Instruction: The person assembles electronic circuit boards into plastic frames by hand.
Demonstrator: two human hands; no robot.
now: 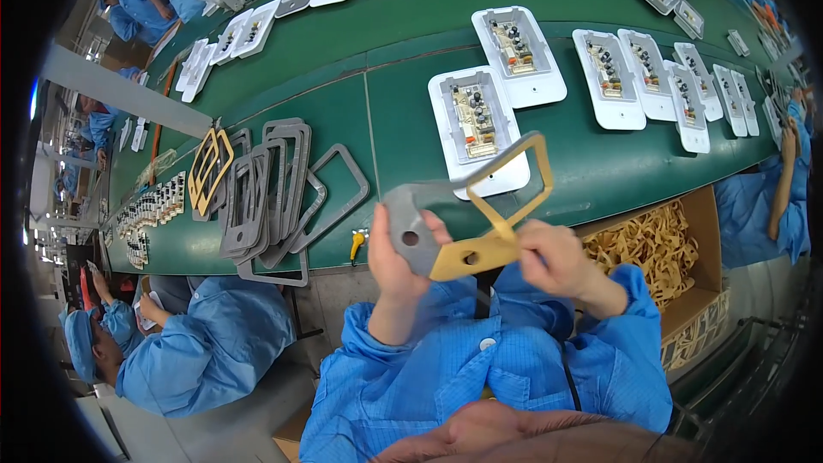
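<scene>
A factory assembly line: co-workers (201, 347) (in blue smocks (219, 326)) flank a green bench (343, 133) of circuit-board housings (476, 117).

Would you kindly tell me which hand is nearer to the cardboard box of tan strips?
Right. The right hand is just left of the cardboard box; the left hand, gripping the gray frame, is farther left.

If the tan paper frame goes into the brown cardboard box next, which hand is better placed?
Probably the right hand: it grips the tan paper frame and is nearer the cardboard box; the left hand holds the flat grey frame.
</scene>
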